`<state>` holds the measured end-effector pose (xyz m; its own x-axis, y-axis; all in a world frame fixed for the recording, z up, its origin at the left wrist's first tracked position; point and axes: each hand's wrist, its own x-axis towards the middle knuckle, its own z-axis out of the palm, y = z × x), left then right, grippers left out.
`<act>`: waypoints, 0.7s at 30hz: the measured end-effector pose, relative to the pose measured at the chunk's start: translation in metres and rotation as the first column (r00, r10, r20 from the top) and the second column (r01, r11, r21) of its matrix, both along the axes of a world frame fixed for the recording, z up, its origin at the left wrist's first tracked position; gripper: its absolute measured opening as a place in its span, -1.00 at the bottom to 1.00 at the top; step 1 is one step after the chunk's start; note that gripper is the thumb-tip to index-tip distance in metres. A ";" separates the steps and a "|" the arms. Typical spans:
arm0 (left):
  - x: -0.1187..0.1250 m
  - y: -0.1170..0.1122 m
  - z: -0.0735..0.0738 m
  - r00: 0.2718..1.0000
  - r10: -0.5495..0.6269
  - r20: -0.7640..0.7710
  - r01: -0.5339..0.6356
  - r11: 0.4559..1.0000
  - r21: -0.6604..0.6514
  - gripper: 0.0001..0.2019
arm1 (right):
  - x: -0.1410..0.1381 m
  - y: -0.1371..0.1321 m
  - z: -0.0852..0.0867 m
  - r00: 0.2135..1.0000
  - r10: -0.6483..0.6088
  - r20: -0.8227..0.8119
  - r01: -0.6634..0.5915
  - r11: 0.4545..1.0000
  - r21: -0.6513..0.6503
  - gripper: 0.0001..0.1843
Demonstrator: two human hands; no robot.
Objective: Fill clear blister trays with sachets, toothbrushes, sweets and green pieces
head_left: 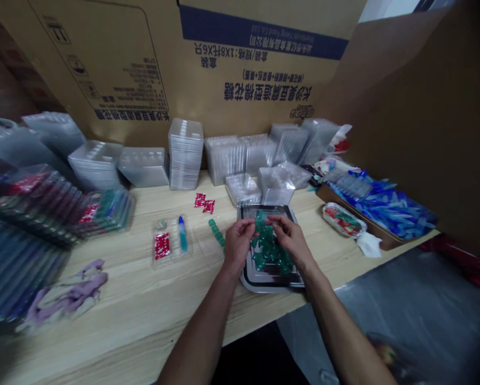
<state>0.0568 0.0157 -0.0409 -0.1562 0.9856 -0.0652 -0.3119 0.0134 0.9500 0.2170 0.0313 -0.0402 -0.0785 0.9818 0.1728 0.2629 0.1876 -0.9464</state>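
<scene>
My left hand (240,239) and my right hand (290,238) are raised over a metal tray (260,287) holding a heap of green translucent pieces (272,254). Both sets of fingers are closed in a pinch, with a small green translucent piece (261,216) between them; its exact shape is blurred. Left of the tray, a clear plastic tray (208,251) holds a row of green pieces (216,231), partly covered by my left hand. Beside it, another clear tray (171,256) contains a red packet (162,245) and a blue tube (183,233).
Stacks of clear trays (186,155) line the back, before a large cardboard sheet (224,69). Two small red packets (204,202) lie mid-table. Filled trays (27,214) pile up at left, near a purple-white cloth (69,291). At right stands a box of blue tubes (384,206).
</scene>
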 end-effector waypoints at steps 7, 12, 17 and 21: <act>0.011 -0.007 -0.006 0.957 -0.012 -0.290 0.037 0.996 0.078 -0.90 | -0.013 -0.013 0.000 0.996 0.070 0.059 -0.076 0.992 0.098 -0.71; 0.014 -0.016 -0.006 0.799 0.076 -0.596 0.035 0.985 0.172 -0.83 | -0.002 -0.013 -0.009 0.991 -0.107 0.084 0.098 0.989 0.110 -0.70; 0.013 -0.020 0.002 0.592 0.182 -0.785 0.058 0.962 0.267 -0.80 | 0.000 -0.013 -0.009 0.971 -0.161 0.175 0.120 0.967 0.223 -0.73; 0.004 -0.036 0.030 0.343 0.068 -0.937 0.198 0.970 0.143 -0.81 | -0.005 -0.012 -0.010 0.948 -0.181 0.263 0.106 0.955 0.277 -0.72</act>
<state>0.0608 -0.0201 -0.0105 0.0821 0.9605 0.2660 0.7678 -0.2312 0.5976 0.2125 0.0194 -0.0501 -0.0225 0.9115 0.4106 0.5543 0.3531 -0.7537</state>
